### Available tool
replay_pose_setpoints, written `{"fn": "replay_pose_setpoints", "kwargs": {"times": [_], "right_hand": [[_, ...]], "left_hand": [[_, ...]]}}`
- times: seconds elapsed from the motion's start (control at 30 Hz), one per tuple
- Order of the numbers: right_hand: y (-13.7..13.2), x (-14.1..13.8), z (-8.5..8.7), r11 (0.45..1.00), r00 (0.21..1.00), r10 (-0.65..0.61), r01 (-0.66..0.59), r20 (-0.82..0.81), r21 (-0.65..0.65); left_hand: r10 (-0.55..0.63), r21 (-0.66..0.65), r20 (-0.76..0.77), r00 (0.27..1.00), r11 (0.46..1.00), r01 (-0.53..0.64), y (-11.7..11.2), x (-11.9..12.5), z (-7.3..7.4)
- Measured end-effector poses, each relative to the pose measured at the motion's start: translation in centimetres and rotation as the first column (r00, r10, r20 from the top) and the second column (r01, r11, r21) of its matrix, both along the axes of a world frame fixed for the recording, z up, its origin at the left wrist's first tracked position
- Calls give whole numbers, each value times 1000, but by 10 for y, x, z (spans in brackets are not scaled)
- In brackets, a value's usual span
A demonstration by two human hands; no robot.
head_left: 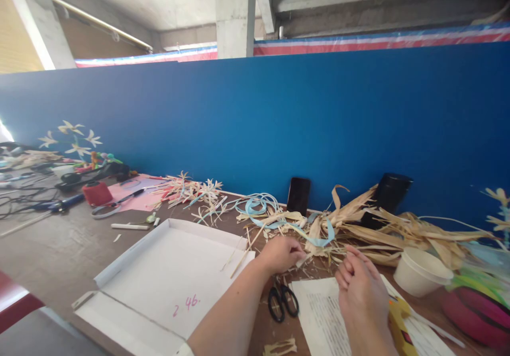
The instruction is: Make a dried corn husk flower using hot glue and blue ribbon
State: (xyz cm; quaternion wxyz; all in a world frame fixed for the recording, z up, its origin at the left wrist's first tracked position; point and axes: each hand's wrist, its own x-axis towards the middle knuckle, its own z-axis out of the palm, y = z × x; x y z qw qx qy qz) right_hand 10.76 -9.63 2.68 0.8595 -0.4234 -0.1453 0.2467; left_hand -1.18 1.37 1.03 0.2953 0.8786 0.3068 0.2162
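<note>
My left hand (281, 255) is over scraps of dried husk beside the open white box lid, its fingers curled together. A pale sliver shows by its fingertips, but I cannot tell whether it is gripped. Above a printed sheet (321, 311), my right hand (362, 287) has its fingers bent and thumb close to them; anything between them is too small to see. Dried corn husks (358, 212) lie beyond both hands, with light blue ribbon (258, 204) looped among them. Black-handled scissors (282, 300) rest below my left hand.
The white box lid (199, 271), marked in pink, lies left of my arm. A phone (298, 195) leans on the blue partition (255, 117). A white paper cup (422, 273) and pink pouch (474, 311) are at right. Husk flowers (209, 188) and a red spool (96, 193) lie left.
</note>
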Motion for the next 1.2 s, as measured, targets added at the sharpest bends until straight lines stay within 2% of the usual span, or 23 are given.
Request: {"fn": "replay_pose_setpoints", "kwargs": {"times": [0.13,0.27,0.37,0.47,0.6,0.7,0.83,0.97,1.13,1.2], "right_hand": [[1,1,-2,1000,999,5,-5,-32,9],[3,2,-5,999,994,33,-31,-103,21],[5,4,-9,998,992,47,-43,-117,36],[7,5,-14,997,989,63,-58,-134,41],[9,5,-17,997,981,78,-73,-176,36],[9,3,-14,997,979,79,-79,-187,12],[8,2,-12,993,972,118,-118,-202,11],[9,2,-18,989,970,150,-149,-192,19],[12,5,-25,980,965,196,-198,-174,6],[13,5,-26,979,964,201,-206,-175,-9]], "left_hand": [[162,139,-19,987,978,-158,-1,0,5],[295,214,-61,954,937,-276,2,12,18],[297,286,-210,931,930,-232,10,29,28],[256,345,-362,896,930,-126,19,47,32],[212,350,-400,892,934,-65,27,60,31],[205,321,-368,907,944,-83,33,59,35],[202,226,-291,935,964,-138,44,48,47],[194,77,-201,960,980,-182,54,35,56],[185,-115,-133,974,973,-201,56,23,57],[159,-234,-98,982,956,-178,54,19,57]]}}
